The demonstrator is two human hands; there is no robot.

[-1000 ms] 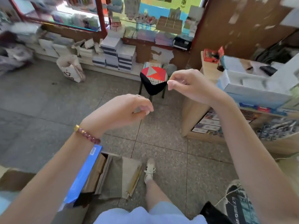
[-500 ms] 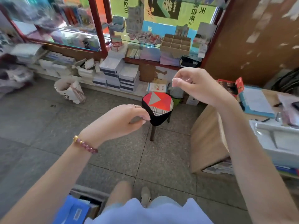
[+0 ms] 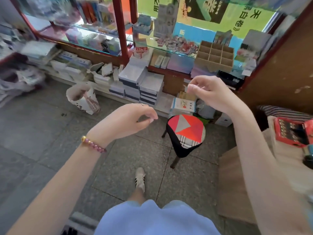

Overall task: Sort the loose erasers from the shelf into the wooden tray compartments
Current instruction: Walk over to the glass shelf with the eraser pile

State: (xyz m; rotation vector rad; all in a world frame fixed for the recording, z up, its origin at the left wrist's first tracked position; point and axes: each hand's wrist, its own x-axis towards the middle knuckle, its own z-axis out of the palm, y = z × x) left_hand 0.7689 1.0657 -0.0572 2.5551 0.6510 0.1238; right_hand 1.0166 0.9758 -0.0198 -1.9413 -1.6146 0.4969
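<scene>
A wooden tray [image 3: 214,55] with several empty square compartments stands on the glass shelf at the back right. To its left on the same shelf lies a heap of small loose erasers [image 3: 176,42] in red and white wrappers. My left hand [image 3: 128,119] hangs in mid air over the floor with loosely curled fingers and holds nothing. Higher and further right, my right hand [image 3: 210,94] floats with its fingers loosely curled and thumb near the fingertips; nothing shows in it. Both hands are well short of the shelf.
A small stool [image 3: 186,131] with a red patchwork seat stands between me and the shelf. Stacked paper packs [image 3: 140,85] and a paper bag [image 3: 83,99] line the shelf's foot. A table with a red box [image 3: 293,131] is at the right. My foot [image 3: 140,178] steps on the tiled floor.
The view has tilted up and moved closer to the shelf; tray and erasers now show larger. Both hands stay raised, with the fingers slightly more relaxed. The box on the floor has left the view.
</scene>
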